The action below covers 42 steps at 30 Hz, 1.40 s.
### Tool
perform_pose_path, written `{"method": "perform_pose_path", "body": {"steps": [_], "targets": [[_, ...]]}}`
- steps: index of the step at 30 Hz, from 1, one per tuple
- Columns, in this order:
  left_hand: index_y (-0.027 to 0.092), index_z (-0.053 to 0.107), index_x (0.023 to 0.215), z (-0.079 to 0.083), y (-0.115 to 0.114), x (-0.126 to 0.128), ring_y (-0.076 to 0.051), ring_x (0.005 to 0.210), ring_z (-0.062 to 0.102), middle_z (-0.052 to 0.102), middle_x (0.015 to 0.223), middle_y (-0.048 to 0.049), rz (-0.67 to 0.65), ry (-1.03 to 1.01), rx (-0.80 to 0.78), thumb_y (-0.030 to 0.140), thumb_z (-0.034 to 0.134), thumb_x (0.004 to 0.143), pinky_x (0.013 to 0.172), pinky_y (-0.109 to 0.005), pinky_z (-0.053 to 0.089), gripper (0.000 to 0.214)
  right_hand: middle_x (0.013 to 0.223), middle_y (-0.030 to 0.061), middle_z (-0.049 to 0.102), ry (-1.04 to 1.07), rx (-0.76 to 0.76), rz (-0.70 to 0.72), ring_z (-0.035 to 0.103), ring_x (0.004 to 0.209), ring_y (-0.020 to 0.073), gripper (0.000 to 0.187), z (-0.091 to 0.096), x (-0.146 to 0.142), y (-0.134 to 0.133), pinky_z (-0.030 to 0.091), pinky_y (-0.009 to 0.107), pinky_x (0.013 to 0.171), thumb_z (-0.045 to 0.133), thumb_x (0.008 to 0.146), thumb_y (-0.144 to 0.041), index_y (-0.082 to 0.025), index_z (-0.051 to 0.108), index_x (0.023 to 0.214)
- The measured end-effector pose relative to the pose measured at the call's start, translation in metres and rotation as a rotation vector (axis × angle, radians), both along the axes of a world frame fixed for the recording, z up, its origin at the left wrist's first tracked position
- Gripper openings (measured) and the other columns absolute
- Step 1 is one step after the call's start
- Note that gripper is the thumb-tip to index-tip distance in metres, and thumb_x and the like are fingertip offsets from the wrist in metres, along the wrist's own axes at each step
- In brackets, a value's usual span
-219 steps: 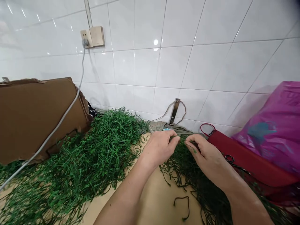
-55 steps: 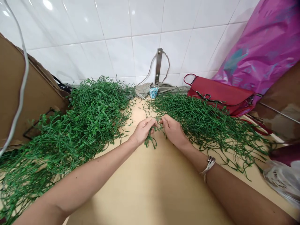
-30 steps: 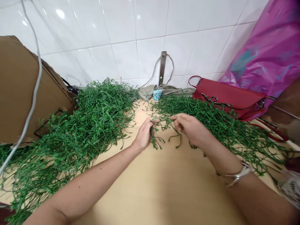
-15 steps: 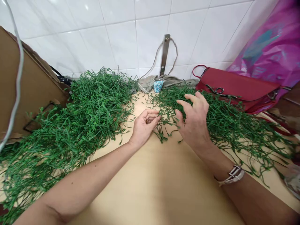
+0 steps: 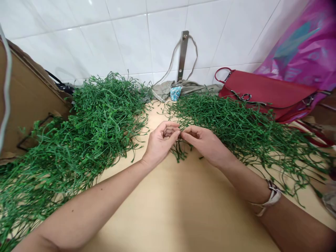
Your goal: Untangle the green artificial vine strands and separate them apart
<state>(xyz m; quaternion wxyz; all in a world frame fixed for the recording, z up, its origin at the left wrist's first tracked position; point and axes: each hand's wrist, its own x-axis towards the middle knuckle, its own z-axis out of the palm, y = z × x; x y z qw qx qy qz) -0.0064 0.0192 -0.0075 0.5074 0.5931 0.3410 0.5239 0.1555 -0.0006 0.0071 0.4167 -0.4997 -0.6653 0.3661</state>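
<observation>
1. Head view: right hand (image 5: 206, 141) was splayed a sec ago, now it's in meeting the left hand (image 5: 160, 140), tips together.
2. Left grip's loosely curled, right's pinched in; honestly can't tell what's caught between.
3. Little tuft of green strands (image 5: 179, 154) is just below both grips, so probably two-handed work now.
4. Bigger piles left (image 5: 105, 122) and right (image 5: 223, 119), on the tabletop (image 5: 157, 210).

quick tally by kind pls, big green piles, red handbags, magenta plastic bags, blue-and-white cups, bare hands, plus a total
Big green piles: 2 (left pile, right pile)
Red handbag: 1
Magenta plastic bag: 1
Blue-and-white cup: 1
Bare hands: 2 (left hand, right hand)
Total: 7
</observation>
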Motion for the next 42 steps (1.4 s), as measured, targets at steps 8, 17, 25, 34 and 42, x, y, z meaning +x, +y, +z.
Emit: {"method": "perform_pose_path", "body": {"steps": [8, 17, 25, 34, 42], "targets": [[0.018, 0.055, 0.08, 0.007, -0.006, -0.008, -0.01, 0.063, 0.042, 0.048, 0.067, 0.0048, 0.004, 0.426, -0.044, 0.056, 0.057, 0.092, 0.059, -0.023, 0.033, 0.039, 0.074, -0.0002, 0.068, -0.006, 0.154, -0.126, 0.059, 0.069, 0.014, 0.01, 0.0, -0.016, -0.009, 0.047, 0.025, 0.065, 0.057, 0.085, -0.026, -0.02, 0.064, 0.081], [0.017, 0.062, 0.085, 0.002, 0.003, -0.012, -0.009, 0.058, 0.041, 0.051, 0.065, 0.0047, 0.001, 0.275, -0.073, 0.043, 0.065, 0.087, 0.055, -0.022, 0.031, 0.026, 0.086, 0.0043, 0.076, 0.133, -0.082, -0.04, 0.069, 0.08, 0.0185, 0.018, -0.004, -0.006, -0.003, 0.053, 0.031, 0.074, 0.068, 0.079, -0.033, -0.019, 0.07, 0.09], [0.015, 0.061, 0.082, 0.0, 0.009, -0.012, -0.007, 0.061, 0.045, 0.055, 0.068, 0.0037, -0.093, 0.14, -0.106, 0.043, 0.073, 0.082, 0.059, -0.021, 0.036, 0.03, 0.089, 0.0035, 0.074, 0.098, -0.107, 0.013, 0.067, 0.093, 0.0217, 0.015, 0.002, -0.003, -0.002, 0.052, 0.036, 0.088, 0.066, 0.078, -0.034, -0.023, 0.074, 0.081], [0.014, 0.063, 0.087, -0.005, 0.013, -0.01, -0.007, 0.067, 0.055, 0.062, 0.074, 0.0026, -0.145, -0.006, -0.193, 0.034, 0.079, 0.077, 0.068, -0.021, 0.044, 0.028, 0.074, -0.0007, 0.064, 0.129, -0.23, 0.01, 0.054, 0.065, 0.0151, 0.032, -0.004, 0.008, 0.002, 0.044, 0.03, 0.063, 0.07, 0.079, -0.042, -0.022, 0.072, 0.104], [0.016, 0.063, 0.095, 0.002, 0.012, -0.01, -0.008, 0.077, 0.06, 0.066, 0.084, 0.0002, -0.056, -0.028, -0.003, 0.016, 0.076, 0.076, 0.073, -0.02, 0.048, 0.023, 0.108, 0.0056, 0.07, 0.379, -0.356, 0.175, 0.062, 0.104, 0.0222, 0.041, 0.01, 0.01, -0.003, 0.048, 0.037, 0.091, 0.078, 0.075, -0.052, -0.024, 0.069, 0.104]]}}
